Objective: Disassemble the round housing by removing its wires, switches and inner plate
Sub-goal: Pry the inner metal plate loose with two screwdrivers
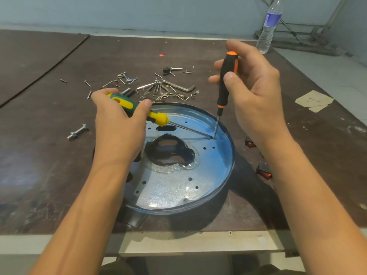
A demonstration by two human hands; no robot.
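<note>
Your left hand [119, 124] is curled around the green-yellow screwdriver [139, 111], which lies almost flat over the round housing [228, 175]. Your right hand [254, 90] grips the black-orange screwdriver [226, 82] nearly upright. Both tips meet on the inner plate [168, 187], which is inside the housing on the table [49, 145].

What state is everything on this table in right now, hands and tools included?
Round housing: open side up
Inner plate: still inside housing
Left hand: grips green-yellow screwdriver, shaft lying low
Right hand: holds orange-black screwdriver near upright, tip at plate edge
Red switches: out, on table
Bottle: standing upright
</note>
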